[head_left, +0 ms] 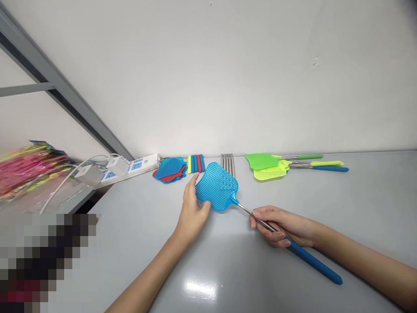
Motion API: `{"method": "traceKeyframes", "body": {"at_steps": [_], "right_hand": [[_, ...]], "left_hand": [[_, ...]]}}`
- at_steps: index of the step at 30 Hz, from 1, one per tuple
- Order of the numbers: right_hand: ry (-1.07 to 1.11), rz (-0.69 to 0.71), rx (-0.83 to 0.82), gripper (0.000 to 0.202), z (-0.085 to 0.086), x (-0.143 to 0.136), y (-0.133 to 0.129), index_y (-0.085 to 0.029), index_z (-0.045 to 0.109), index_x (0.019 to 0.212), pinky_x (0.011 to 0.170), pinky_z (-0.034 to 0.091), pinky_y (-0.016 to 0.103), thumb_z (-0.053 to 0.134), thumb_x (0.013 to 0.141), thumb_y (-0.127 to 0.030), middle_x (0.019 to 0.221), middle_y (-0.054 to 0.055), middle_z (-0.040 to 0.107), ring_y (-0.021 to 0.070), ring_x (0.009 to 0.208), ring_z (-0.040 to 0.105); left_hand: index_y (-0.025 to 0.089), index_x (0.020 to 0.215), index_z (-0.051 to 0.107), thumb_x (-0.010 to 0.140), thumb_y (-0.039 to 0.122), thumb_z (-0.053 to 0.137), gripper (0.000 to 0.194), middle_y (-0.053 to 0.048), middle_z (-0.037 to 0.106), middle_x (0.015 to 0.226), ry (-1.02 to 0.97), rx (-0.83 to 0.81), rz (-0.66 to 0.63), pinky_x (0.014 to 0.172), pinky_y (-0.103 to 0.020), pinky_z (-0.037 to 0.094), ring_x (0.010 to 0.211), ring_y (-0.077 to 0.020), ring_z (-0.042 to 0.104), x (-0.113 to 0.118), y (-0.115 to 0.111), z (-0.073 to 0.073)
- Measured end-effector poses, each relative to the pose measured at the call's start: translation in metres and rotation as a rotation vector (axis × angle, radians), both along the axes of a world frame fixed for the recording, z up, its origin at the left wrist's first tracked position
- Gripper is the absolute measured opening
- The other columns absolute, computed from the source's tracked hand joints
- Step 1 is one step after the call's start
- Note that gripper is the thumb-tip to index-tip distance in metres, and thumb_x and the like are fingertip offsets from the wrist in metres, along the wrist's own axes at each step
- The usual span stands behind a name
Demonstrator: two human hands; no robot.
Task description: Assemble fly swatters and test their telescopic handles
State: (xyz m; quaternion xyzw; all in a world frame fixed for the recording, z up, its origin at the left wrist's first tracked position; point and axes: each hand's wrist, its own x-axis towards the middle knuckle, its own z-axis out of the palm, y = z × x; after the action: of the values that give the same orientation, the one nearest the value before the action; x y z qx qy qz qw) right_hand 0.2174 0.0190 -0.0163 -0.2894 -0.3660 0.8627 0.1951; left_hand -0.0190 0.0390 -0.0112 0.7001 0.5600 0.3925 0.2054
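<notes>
Blue fly swatter (224, 194) suspended between both hands. The left hand (193, 211) pinches its perforated head (213, 184) by the edge; the right hand (278, 227) curls around the metal shaft (245, 208), just above the blue grip (316, 262). Sound handling probably means keeping head and shaft aligned, mesh unbent. Beyond the left hand: stacked swatter heads (170, 169), coloured grips (194, 164). Beyond the right: complete swatters (267, 169). The held head partly screens bare metal rods (230, 162).

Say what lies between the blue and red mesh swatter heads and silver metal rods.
Head view: a row of short, rounded yellow, blue and red handles.
</notes>
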Motion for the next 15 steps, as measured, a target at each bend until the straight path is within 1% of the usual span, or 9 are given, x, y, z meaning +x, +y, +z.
{"method": "traceKeyframes", "body": {"at_steps": [3,5,10,12,15], "right_hand": [[0.002,-0.001,-0.002,0.021,-0.001,0.000,0.001,-0.014,0.055,0.083,0.030,0.020,0.013,0.046,0.082,-0.032,0.050,-0.005,0.041,0.0022,0.034,0.022],[0.009,-0.001,-0.007,0.021,-0.001,0.000,0.001,-0.014,0.056,0.083,0.030,0.020,0.013,0.046,0.082,-0.032,0.050,-0.006,0.040,0.0023,0.034,0.022],[0.023,0.000,-0.023,0.021,-0.001,0.000,0.001,-0.013,0.056,0.083,0.030,0.020,0.013,0.044,0.083,-0.030,0.050,-0.005,0.042,0.0018,0.034,0.021],[0.025,0.003,-0.023,0.021,-0.001,-0.001,0.001,-0.013,0.056,0.082,0.030,0.020,0.013,0.043,0.084,-0.030,0.051,-0.005,0.042,0.0017,0.034,0.021],[0.020,0.005,-0.020,0.022,-0.001,-0.001,0.001,-0.013,0.056,0.082,0.030,0.020,0.013,0.044,0.084,-0.032,0.051,-0.005,0.042,0.0017,0.035,0.021]], "left_hand": [[0.025,0.135,0.011,0.067,0.013,0.047,0.078,-0.008,0.007,0.143,0.120,0.011,-0.051,0.104,-0.048,0.015,0.132,-0.0242,0.004,0.005,-0.006,-0.002],[0.027,0.136,0.009,0.067,0.013,0.047,0.079,-0.006,-0.001,0.144,0.164,0.009,-0.062,0.104,-0.049,0.014,0.132,-0.0248,-0.002,0.007,-0.009,-0.002],[0.029,0.136,0.007,0.067,0.011,0.046,0.081,-0.005,-0.004,0.145,0.297,0.115,-0.001,0.102,-0.053,0.009,0.131,-0.0274,-0.005,0.011,-0.014,0.004],[0.029,0.137,0.005,0.066,0.011,0.046,0.083,-0.004,-0.006,0.145,0.364,0.126,-0.030,0.101,-0.054,0.007,0.131,-0.0283,-0.006,0.012,-0.017,0.007],[0.029,0.137,0.004,0.069,0.012,0.047,0.083,-0.004,-0.008,0.145,0.419,0.104,-0.125,0.101,-0.054,0.005,0.131,-0.0290,-0.007,0.016,-0.022,0.010]]}}
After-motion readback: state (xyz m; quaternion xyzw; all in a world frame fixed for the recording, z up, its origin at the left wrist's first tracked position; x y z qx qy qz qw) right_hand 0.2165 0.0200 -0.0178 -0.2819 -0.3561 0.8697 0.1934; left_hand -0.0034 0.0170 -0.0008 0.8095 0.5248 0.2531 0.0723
